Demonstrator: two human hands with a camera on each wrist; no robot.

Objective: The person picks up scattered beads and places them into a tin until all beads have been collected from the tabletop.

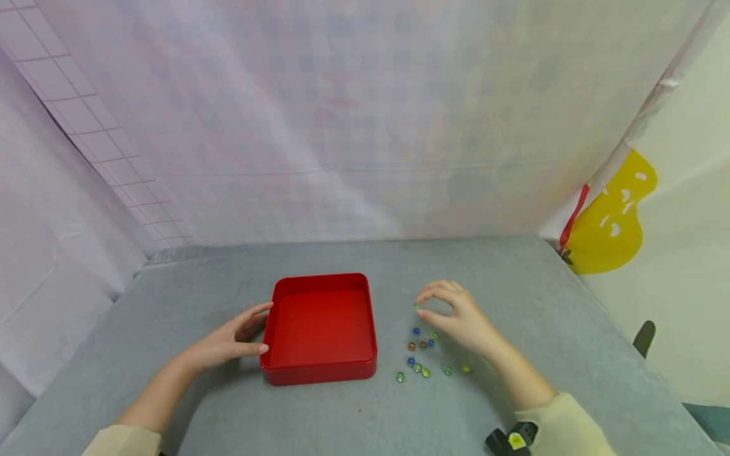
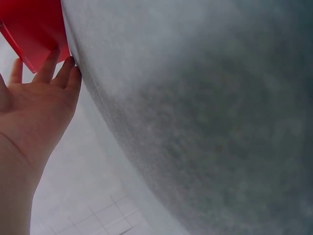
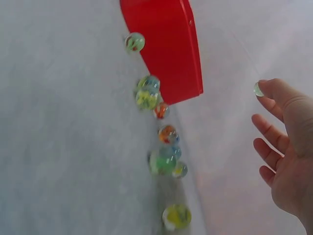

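Observation:
A red square tray [image 1: 319, 373] with low walls stands on the grey table, and nothing lies inside it. Against its left wall rests my left hand [image 1: 236, 339], thumb near the front corner and fingers spread along the side; the left wrist view shows those fingers fairly straight on the red wall. My right hand [image 1: 456, 316] is raised to the right of the tray. Between its thumb and index finger it pinches a pale green glass marble [image 3: 258, 89]. Several marbles lie loose below that hand, among them an orange one [image 1: 412, 346] and a blue one [image 1: 411, 361].
The grey cloth-covered table [image 1: 228, 418] runs back to a pale hanging curtain [image 1: 353, 126]. On the right wall is a yellow printed shape [image 1: 610, 221]. A dark device with a yellow-green mark [image 1: 516, 439] sits at the right wrist.

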